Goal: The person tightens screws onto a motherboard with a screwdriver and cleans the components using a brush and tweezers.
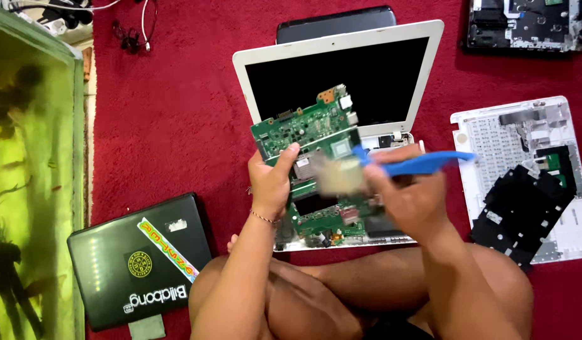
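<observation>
My left hand grips the left edge of a green laptop circuit board, holding it upright over an opened white laptop. My right hand holds a blue-handled brush; its pale bristles are blurred against the middle of the board. The laptop's dark screen stands open behind the board, and its base lies under my hands, mostly hidden.
A closed black laptop with stickers lies at lower left. At right lies a white keyboard cover with a black sheet on it. Another opened device sits top right. A green fish tank stands at left. Red carpet covers the floor.
</observation>
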